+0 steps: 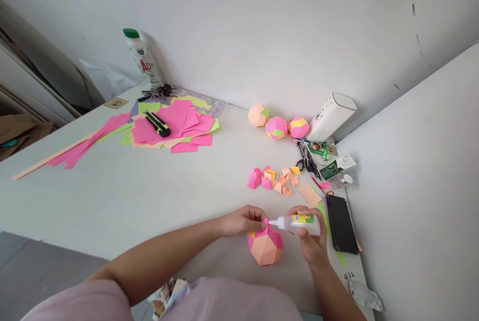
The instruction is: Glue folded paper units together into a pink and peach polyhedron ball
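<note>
My left hand pinches the top edge of a pink and orange folded paper ball that rests on the white table. My right hand is wrapped round a small clear glue bottle held sideways. The bottle's white nozzle touches the paper ball right beside my left fingertips. Behind my hands lies a small heap of folded pink and orange paper pieces.
Three finished paper balls sit by the wall beside a white box. A black phone, scissors and small items lie at the right. Pink and green paper sheets with a black cutter, paper strips and a bottle are at the left.
</note>
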Available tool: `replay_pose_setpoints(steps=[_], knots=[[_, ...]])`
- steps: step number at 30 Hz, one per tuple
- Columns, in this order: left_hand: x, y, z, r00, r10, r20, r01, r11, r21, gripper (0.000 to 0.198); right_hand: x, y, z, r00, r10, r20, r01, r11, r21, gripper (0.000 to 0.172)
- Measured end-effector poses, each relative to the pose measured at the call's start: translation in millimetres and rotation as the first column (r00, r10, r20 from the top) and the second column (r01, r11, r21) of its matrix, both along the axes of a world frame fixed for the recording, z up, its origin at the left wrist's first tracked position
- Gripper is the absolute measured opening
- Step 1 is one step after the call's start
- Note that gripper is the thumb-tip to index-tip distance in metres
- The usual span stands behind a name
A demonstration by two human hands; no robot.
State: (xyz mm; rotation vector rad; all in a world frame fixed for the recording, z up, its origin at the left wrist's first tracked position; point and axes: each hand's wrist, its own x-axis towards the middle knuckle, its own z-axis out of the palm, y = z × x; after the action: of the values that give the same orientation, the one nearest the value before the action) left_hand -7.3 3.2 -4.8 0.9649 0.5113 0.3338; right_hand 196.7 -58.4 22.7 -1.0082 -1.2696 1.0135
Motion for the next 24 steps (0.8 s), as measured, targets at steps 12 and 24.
replay_pose_setpoints(steps=[12, 24], knots=[[-0.5, 0.0, 0.5, 1.000, 0.009, -0.018, -0.008, 1.000, 0.012, 0.026, 1.8, 0.9, 3.9, 0.998, 0.037, 0.054, -0.041, 0.997, 0.068, 0.024], [-1.0, 2.8, 3.4, 0.989, 0.026, 0.148, -0.025, 1.000, -0.015, 0.025, 8.0, 8.7, 6.8, 0.979, -0.189, -0.078, 0.179, 0.976, -0.124, 0.019]])
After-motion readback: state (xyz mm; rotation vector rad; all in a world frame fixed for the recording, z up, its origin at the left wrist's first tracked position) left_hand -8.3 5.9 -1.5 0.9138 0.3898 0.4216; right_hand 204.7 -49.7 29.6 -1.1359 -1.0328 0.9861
